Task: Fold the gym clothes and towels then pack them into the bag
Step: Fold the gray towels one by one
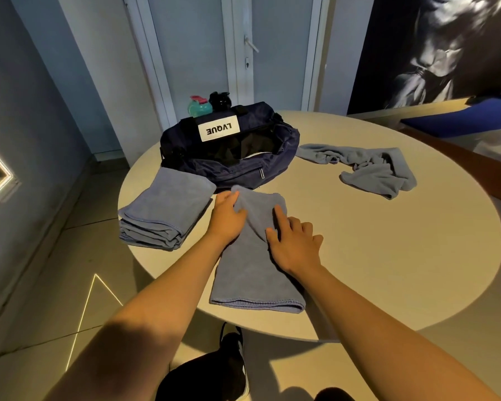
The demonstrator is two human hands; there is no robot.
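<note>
Mid-fold at round worktop point(388, 256): left hand point(227, 215) pinches raised far end of long towel point(252, 273), fingers curled into cloth. Right hand point(294, 244) lies beside it, fingers straight and spread, pressing towel flat. Folded stack point(165, 212) just left of left hand; open bag point(229, 149) just beyond both hands; crumpled towel point(368, 166) well right of right hand (not yet folded). For clean fold, likely best: anchor crease with right palm, draw pinched end squarely onto near hem, match corners, smooth.
</note>
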